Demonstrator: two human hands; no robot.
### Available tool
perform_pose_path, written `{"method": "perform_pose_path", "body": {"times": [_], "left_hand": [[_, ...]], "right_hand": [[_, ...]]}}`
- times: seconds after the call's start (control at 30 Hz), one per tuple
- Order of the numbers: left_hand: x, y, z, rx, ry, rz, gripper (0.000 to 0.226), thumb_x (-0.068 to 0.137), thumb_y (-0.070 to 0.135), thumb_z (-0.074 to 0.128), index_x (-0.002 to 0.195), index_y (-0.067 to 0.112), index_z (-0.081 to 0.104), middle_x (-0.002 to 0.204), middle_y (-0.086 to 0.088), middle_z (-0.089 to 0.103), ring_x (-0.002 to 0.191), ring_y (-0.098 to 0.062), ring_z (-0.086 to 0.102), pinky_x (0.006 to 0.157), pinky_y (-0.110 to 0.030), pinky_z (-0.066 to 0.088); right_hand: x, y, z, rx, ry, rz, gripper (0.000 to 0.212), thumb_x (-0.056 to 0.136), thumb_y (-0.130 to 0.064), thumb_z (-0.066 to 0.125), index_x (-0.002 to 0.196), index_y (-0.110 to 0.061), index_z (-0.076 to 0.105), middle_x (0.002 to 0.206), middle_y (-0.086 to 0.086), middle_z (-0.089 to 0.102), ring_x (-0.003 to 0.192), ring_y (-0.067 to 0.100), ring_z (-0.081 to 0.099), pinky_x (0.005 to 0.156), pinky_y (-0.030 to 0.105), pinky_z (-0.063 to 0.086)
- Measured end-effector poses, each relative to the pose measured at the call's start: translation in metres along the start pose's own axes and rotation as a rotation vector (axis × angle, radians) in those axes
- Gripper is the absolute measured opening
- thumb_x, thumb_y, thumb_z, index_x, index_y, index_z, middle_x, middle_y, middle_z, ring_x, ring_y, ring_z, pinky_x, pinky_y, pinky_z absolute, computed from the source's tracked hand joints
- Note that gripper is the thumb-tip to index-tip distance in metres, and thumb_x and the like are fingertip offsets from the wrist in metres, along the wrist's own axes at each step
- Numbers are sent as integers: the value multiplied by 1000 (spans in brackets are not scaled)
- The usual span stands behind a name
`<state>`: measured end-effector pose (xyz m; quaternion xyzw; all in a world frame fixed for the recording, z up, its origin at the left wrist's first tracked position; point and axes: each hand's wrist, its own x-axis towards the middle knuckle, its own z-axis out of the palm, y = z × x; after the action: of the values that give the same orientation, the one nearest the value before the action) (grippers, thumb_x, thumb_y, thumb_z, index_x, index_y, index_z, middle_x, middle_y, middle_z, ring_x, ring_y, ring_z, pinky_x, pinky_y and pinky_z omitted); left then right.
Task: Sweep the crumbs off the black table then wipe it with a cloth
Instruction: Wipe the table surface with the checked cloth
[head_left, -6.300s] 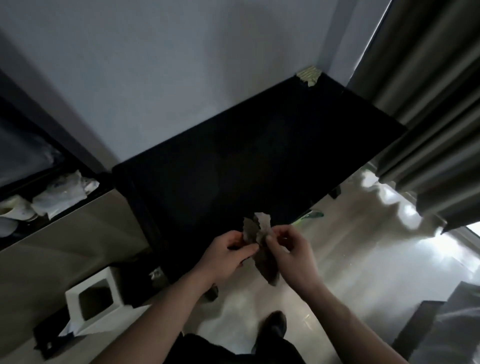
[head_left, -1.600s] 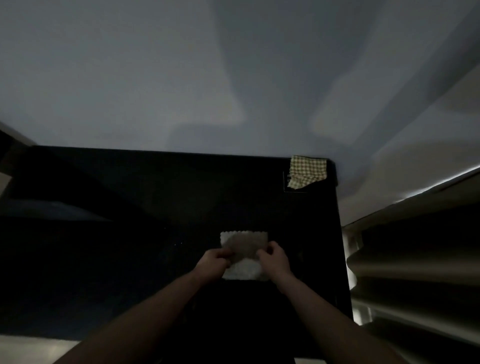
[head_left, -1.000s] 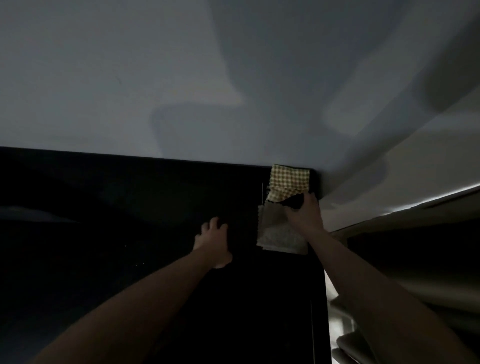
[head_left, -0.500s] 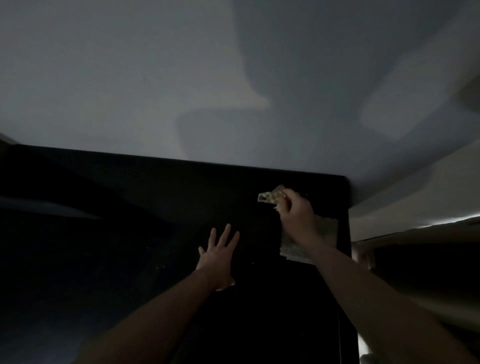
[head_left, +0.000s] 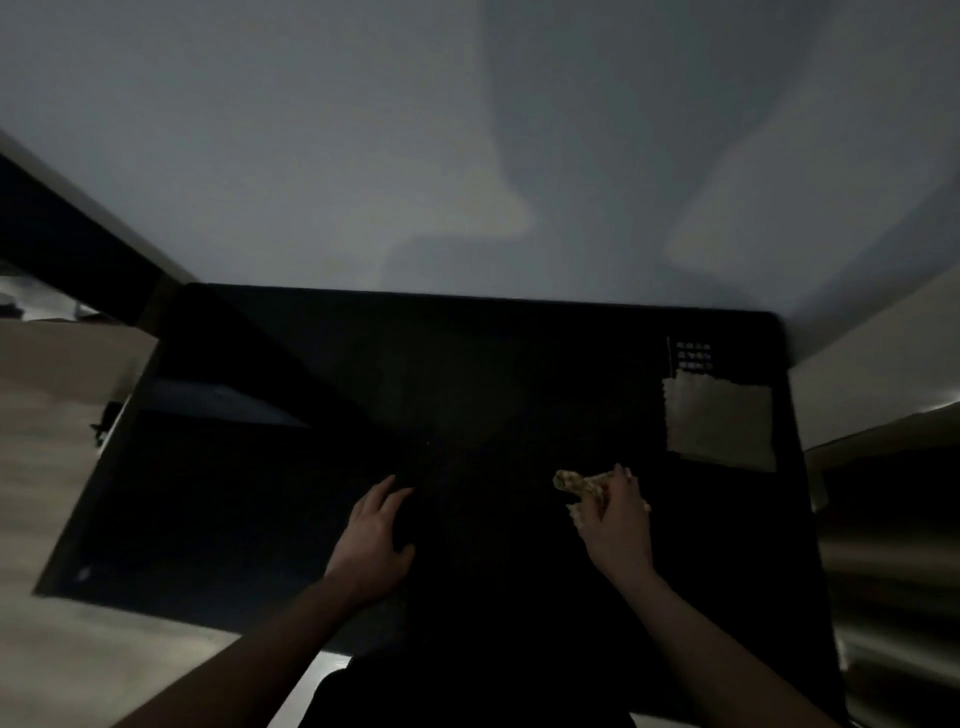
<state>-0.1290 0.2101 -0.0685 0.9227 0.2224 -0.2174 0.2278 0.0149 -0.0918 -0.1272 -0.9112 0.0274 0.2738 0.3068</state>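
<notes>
The black table (head_left: 291, 493) fills the middle of the dim head view. My right hand (head_left: 615, 525) grips a bunched checked yellow-green cloth (head_left: 579, 483) just above the table's middle right. My left hand (head_left: 374, 540) rests flat on the tabletop with its fingers spread, left of the cloth. A square beige-grey napkin (head_left: 719, 428) lies flat near the table's far right corner. Crumbs are too dim to make out.
A pale wall (head_left: 363, 156) rises behind the table's far edge. Grey curtain folds (head_left: 898, 597) hang along the right side. Light flooring (head_left: 47, 415) shows on the left, past the table's left edge.
My right hand has carried the checked cloth from the far right corner back toward the middle, leaving the napkin flat in the corner. My left hand stays on the table.
</notes>
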Motion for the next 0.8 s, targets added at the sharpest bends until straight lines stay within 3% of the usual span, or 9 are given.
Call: {"method": "perform_pose_path", "body": {"times": [0.07,0.17,0.3,0.43,0.53,0.67,0.73,0.8], "left_hand": [[-12,-52,-16,-8,29,-52,79,78,28,73,152,22,45,165,-7,27,151,-30,30,122,-37,31],[-19,-132,-39,4,56,-107,79,77,26,76,151,21,47,164,-7,29,149,-33,34,119,-42,36],[-9,-238,-65,54,0,-129,83,73,35,71,151,20,47,164,-10,29,147,-36,36,120,-45,36],[-8,-308,-86,129,-82,-155,86,83,39,72,158,24,32,168,-8,15,152,-34,27,122,-41,33],[-11,-343,-95,118,-128,-193,91,84,41,71,161,25,25,170,-9,9,153,-33,24,124,-40,29],[-18,-365,-92,119,-227,-181,100,84,43,70,164,26,13,171,-10,-2,156,-35,19,126,-43,26],[-20,-367,-88,102,-224,-176,100,83,45,69,164,26,14,171,-11,-2,156,-35,18,125,-41,26],[-19,-364,-85,76,-215,-160,98,80,47,67,163,25,20,171,-11,6,157,-33,18,125,-40,27]], "right_hand": [[-6,-12,34,-100,72,-19,58,102,-32,55,152,-12,36,171,13,12,158,31,6,127,53,11],[-14,-35,68,-150,144,73,69,101,-35,54,160,-19,21,172,11,3,158,32,-1,128,51,7],[-27,-68,126,-303,249,152,72,104,-37,44,164,-24,7,172,10,-2,158,34,-2,127,51,12],[-46,-118,196,-330,319,130,73,100,-24,50,164,-22,14,172,12,8,157,37,5,124,55,21],[-61,-173,241,-344,224,44,73,96,-17,48,163,-20,18,172,11,10,158,34,2,125,49,14],[-79,-219,279,-300,-15,-231,72,93,-4,46,161,-22,29,171,4,15,159,22,5,127,31,1],[-89,-223,278,-158,-58,-269,64,98,-2,47,158,-23,37,168,1,26,157,17,16,125,24,6],[-101,-222,265,18,50,-211,61,98,0,47,155,-24,44,164,0,38,153,16,30,124,24,18]]}}
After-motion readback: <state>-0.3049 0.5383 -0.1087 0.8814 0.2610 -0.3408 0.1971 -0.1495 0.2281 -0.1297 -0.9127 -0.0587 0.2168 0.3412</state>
